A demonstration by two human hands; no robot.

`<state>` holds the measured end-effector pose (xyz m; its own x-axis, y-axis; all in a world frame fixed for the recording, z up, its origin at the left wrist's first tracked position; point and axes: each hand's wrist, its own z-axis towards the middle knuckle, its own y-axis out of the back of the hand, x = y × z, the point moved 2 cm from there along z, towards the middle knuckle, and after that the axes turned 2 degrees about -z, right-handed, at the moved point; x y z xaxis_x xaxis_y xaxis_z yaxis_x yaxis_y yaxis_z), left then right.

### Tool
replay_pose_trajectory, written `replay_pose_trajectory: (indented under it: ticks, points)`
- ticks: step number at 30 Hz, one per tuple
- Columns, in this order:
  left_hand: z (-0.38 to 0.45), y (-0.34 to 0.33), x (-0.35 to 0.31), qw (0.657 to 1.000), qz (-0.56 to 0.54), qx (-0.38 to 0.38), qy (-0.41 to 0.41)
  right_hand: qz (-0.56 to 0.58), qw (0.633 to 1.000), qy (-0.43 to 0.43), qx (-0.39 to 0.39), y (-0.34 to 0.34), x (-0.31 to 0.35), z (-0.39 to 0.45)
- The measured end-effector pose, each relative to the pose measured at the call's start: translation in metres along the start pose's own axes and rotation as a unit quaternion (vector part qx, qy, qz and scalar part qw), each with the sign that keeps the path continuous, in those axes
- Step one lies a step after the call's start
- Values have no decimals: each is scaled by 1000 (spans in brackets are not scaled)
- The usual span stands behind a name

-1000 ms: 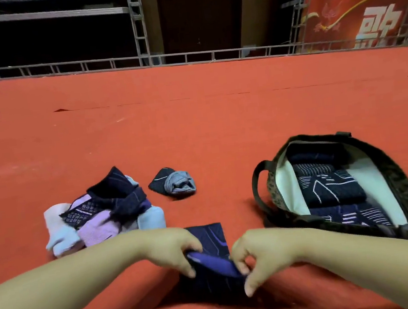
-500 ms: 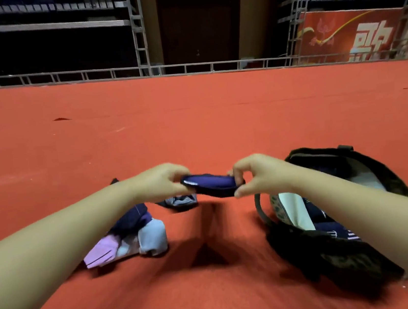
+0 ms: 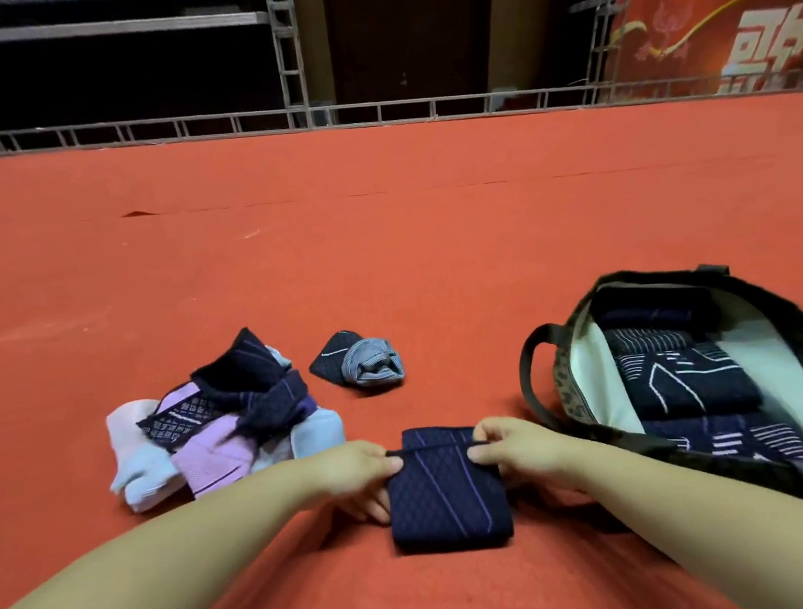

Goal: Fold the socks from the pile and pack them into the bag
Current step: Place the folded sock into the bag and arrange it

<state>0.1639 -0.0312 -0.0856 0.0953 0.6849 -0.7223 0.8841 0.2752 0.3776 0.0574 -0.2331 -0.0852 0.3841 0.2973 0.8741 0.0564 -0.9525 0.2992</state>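
A dark navy sock with purple stripes (image 3: 443,496) lies folded on the red carpet in front of me. My left hand (image 3: 359,471) pinches its left upper edge and my right hand (image 3: 513,447) pinches its right upper edge. The pile of socks (image 3: 217,423), navy, lilac, white and pale blue, sits to the left. An open dark bag (image 3: 585,378) with a pale lining lies to the right, with several folded navy patterned socks (image 3: 677,381) inside.
A separate navy and grey sock bundle (image 3: 361,365) lies behind the folded sock. Red carpet (image 3: 381,236) stretches far ahead to a metal railing (image 3: 366,113). A red banner (image 3: 731,41) stands at the back right.
Both hands raised the sock up off the carpet, then brought it back down. It now lies flat and folded over, with both hands pinching its top edge.
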Motion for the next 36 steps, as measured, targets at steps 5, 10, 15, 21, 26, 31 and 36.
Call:
replay_pose_trajectory:
  ticks: [5,10,15,21,26,31,36]
  points:
    - [20,3,-2,987,-17,-158,-18,-184,962,7,-202,0,0,30]
    - [20,-16,-1,925,241,-254,-149,-219,946,-3,-240,-4,-5,41]
    - [14,-36,5,867,422,-224,-138,-306,904,131,-270,-2,-8,19]
    - [16,-29,10,857,440,-230,-140,-505,792,316,-134,-18,-18,-23]
    - [10,-45,6,845,480,-119,-205,-557,771,290,-108,-20,-22,-25]
    - [-3,-46,3,849,490,-101,-172,-557,789,244,-83,-21,-7,-24]
    - [-19,-50,-16,828,532,-63,-169,-575,795,192,6,-21,13,-39]
